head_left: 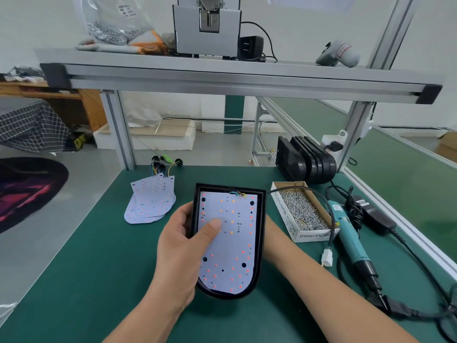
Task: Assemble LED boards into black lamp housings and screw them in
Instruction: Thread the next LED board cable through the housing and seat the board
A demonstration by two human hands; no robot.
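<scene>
Basically one LED board [228, 233] sat in the black housing [261, 219] mid-mat, no screws in yet, my left hand [180, 246] gripping its edge with thumb on the board, my right hand [270, 233] hidden underneath so I couldn't tell its grip, while screwdriver [346, 233], screw box [286, 214], spare boards [150, 201] and spare housings [309, 162] lay untouched.

Screw box [300, 211] just right of housing [261, 219]

"SPRING BALANCER" printed on the cardboard screw box [313, 235] walls
</scene>
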